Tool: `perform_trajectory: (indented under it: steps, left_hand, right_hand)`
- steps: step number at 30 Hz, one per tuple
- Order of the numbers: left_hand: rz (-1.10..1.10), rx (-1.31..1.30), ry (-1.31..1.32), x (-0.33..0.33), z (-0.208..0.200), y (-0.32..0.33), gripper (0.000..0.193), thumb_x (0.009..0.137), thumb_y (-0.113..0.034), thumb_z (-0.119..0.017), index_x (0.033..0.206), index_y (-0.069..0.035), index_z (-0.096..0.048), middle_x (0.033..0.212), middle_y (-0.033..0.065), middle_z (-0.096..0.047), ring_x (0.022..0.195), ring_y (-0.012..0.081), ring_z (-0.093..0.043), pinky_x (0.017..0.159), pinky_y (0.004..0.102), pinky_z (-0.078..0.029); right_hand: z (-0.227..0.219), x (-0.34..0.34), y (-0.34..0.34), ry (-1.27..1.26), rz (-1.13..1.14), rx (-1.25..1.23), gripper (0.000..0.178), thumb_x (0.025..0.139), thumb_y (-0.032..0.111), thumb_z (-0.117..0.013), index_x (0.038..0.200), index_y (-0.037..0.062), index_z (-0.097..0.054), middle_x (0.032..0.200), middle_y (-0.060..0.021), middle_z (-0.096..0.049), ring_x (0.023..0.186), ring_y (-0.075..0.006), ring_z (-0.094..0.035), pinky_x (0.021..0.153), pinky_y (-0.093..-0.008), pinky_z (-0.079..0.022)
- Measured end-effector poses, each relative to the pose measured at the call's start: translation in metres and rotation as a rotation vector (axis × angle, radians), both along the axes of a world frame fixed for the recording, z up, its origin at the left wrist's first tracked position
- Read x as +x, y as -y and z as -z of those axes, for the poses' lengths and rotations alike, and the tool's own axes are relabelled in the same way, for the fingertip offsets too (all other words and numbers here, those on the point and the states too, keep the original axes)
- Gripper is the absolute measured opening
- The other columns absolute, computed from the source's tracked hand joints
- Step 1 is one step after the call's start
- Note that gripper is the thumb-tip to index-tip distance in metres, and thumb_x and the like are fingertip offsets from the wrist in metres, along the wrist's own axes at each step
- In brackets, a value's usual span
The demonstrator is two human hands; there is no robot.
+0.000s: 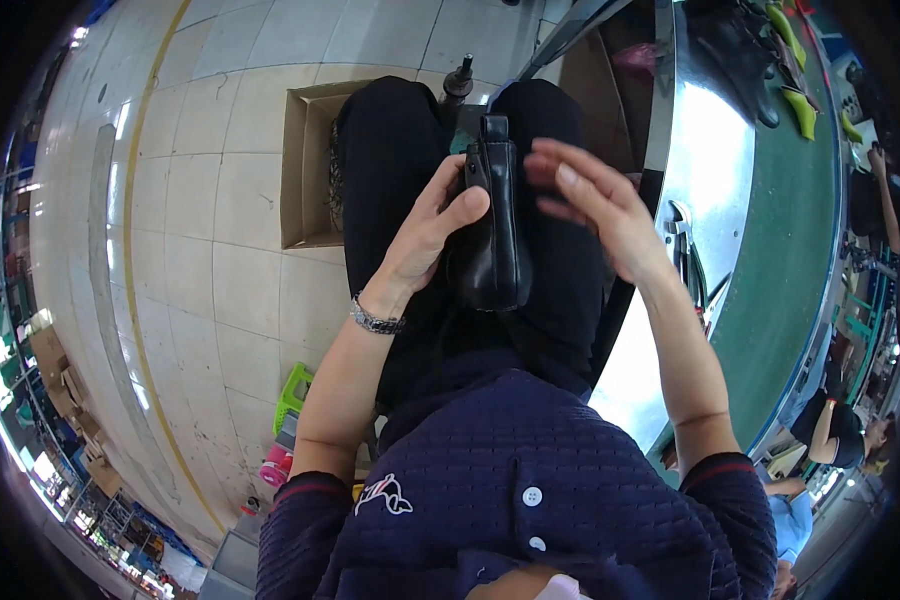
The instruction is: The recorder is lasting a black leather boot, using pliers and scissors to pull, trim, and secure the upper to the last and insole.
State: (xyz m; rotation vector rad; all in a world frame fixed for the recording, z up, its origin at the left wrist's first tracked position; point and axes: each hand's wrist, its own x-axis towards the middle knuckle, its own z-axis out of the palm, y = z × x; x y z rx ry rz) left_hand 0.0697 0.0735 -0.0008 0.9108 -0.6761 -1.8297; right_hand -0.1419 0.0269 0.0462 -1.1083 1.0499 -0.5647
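A black leather boot (503, 230) stands over my lap between my thighs, its pull loop pointing away from me and its rounded end toward me. My left hand (432, 222) grips it along its left side, with the thumb lying on the leather. Just right of the boot, my right hand (598, 205) hovers apart from it. Its fingers are spread and slightly blurred, with nothing held in them. The underside of the boot and the left fingertips behind it are hidden.
An open cardboard box (310, 242) is on the floor by my left leg. A metal post (458, 82) rises beyond my knees. At right, pliers (679, 222) lie on a metal bench (705, 175) beside a green belt (785, 250) carrying black boots (735, 55) and yellow shoe lasts (800, 108).
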Motion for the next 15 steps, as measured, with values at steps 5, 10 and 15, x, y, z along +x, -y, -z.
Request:
perform_trajectory:
  steps: [5,10,15]
  left_hand:
    - [-0.057,0.014,0.074,-0.006,-0.004,0.003,0.056,0.089,-0.051,-0.064,0.121,-0.008,-0.049,0.105,0.0006,-0.053,0.100,0.0089,-0.050,0.094,0.0255,-0.039]
    - [-0.067,0.052,0.020,-0.009,-0.002,0.001,0.056,0.092,-0.054,-0.057,0.124,-0.009,-0.047,0.105,0.0005,-0.053,0.099,0.0080,-0.052,0.093,0.0252,-0.041]
    - [0.037,-0.054,0.052,0.003,0.008,-0.006,0.084,0.084,-0.057,-0.066,0.142,-0.007,-0.031,0.127,0.0061,-0.045,0.120,0.0172,-0.044,0.106,0.0323,-0.033]
  right_hand:
    - [0.016,-0.003,-0.038,0.073,-0.107,0.068,0.047,0.099,0.032,-0.053,0.135,0.0023,-0.051,0.128,-0.0133,-0.057,0.114,-0.0206,-0.057,0.098,-0.0325,-0.046]
    - [0.021,-0.008,-0.045,0.051,-0.092,-0.049,0.045,0.098,0.031,-0.055,0.133,0.0024,-0.053,0.125,-0.0128,-0.059,0.114,-0.0227,-0.057,0.099,-0.0337,-0.044]
    - [0.005,-0.011,-0.046,-0.017,-0.194,-0.047,0.057,0.095,0.034,-0.060,0.137,-0.0009,-0.047,0.127,-0.0165,-0.058,0.121,-0.0246,-0.055,0.103,-0.0360,-0.043]
